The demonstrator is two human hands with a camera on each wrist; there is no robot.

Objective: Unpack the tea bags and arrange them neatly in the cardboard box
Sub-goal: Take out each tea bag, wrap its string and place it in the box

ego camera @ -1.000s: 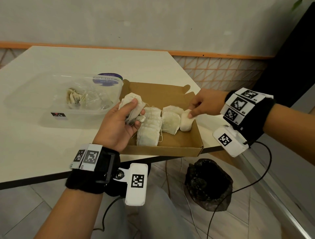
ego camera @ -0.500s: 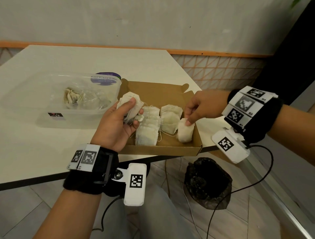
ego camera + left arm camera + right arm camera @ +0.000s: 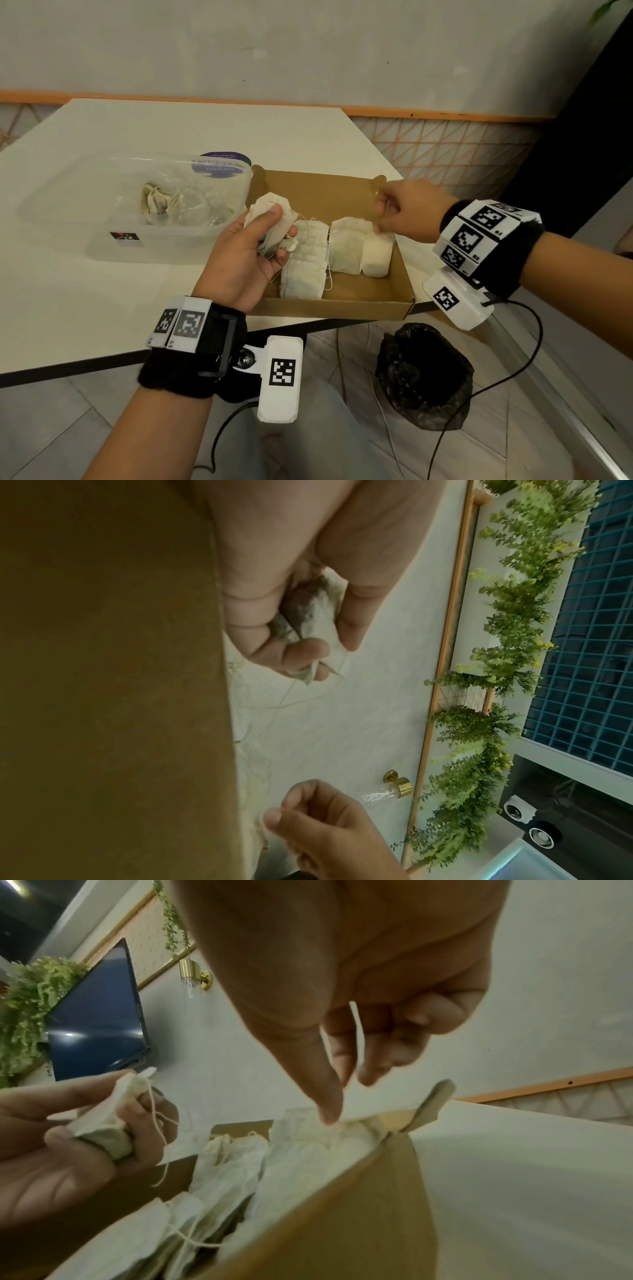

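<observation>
The brown cardboard box [image 3: 342,305] sits at the table's near right corner. Inside it, pale tea bags lie in a left column [image 3: 305,270] and a right group [image 3: 349,246], with one whiter bag [image 3: 376,255] at the right end. My left hand [image 3: 279,226] hovers over the box's left edge and grips a bunch of tea bags [image 3: 270,205], also seen in the left wrist view [image 3: 308,615]. My right hand [image 3: 380,216] is over the right group, fingers loosely curled. In the right wrist view its thumb [image 3: 325,1096] touches the top edge of a bag [image 3: 308,1137].
A clear plastic container [image 3: 102,219] with crumpled tea bags [image 3: 161,205] inside stands left of the box, a purple lid [image 3: 222,162] behind it. A black bag [image 3: 421,373] lies on the floor under the table corner. Cables hang from both wrists.
My right hand has let go of the whiter tea bag, which now lies at the right end of the box, and has drawn back up. The left hand has barely moved.
</observation>
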